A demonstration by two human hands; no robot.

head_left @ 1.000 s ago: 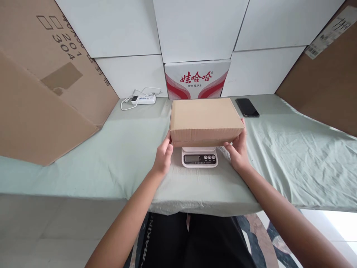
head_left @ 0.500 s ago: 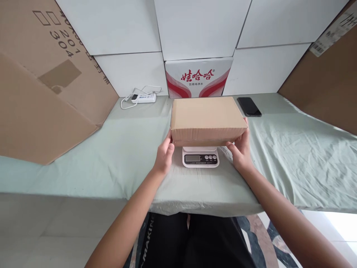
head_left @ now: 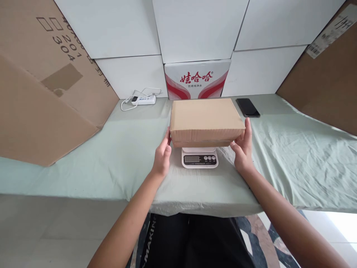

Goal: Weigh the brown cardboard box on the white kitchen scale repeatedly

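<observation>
the closed cardboard box sat on the small white scale on the green cloth-covered table, the left hand and right hand pressed flat against its ends, fingers extended, a black phone beyond its far-right corner.

- Premises: small parcel-packing station.
- Evidence: digital scale on cloth-covered table; flattened cardboard cartons against walls; bottled-water carton behind.
</observation>
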